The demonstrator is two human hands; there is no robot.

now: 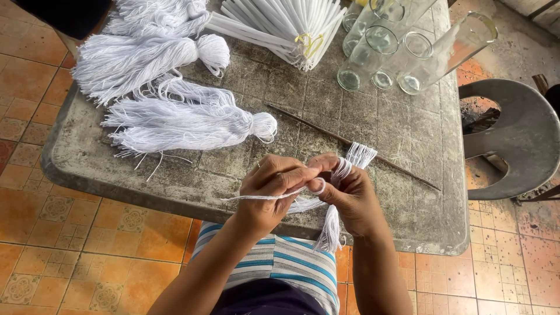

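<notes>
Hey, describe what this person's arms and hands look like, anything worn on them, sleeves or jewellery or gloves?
Both forearms are bare to the bottom of the picture, with no sleeves showing. The left hand and the right hand wear no gloves. A small ring seems to sit on one left-hand finger, though it is too small to be sure. No watch or bracelet shows on either wrist.

Finished white yarn tassels point(175, 125), a fan of white tubes point(274, 26), glass tumblers point(379, 49), a thin stick point(350, 143) and a grey chair point(519, 134).

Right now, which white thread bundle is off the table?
The small thread bundle gripped between the left hand and right hand; the larger tied bundles lie on the table.
</notes>
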